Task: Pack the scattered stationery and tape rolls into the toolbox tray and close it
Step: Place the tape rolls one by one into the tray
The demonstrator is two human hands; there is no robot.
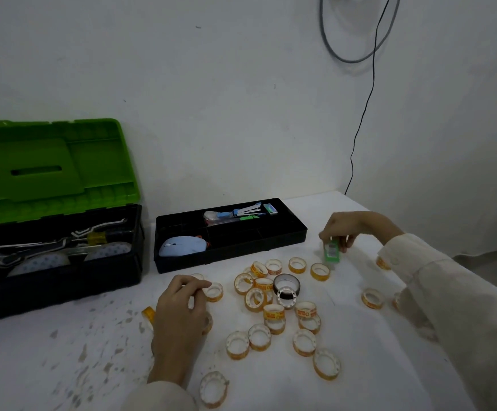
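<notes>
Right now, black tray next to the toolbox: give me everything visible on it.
The black tray looks like moulded plastic, shallow, rectangular, split by dividers into compartments. It sits flat on the white table, lifted out and just right of the open toolbox, apart from it. Front-left compartment holds a pale blue mouse; the rear one holds a stapler, a small green box and a clear item. Other compartments look empty. Neither hand touches it.

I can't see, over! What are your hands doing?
Right hand pinching green pack. Left hand on tape rolls. Tray open, nothing blocking.
</notes>
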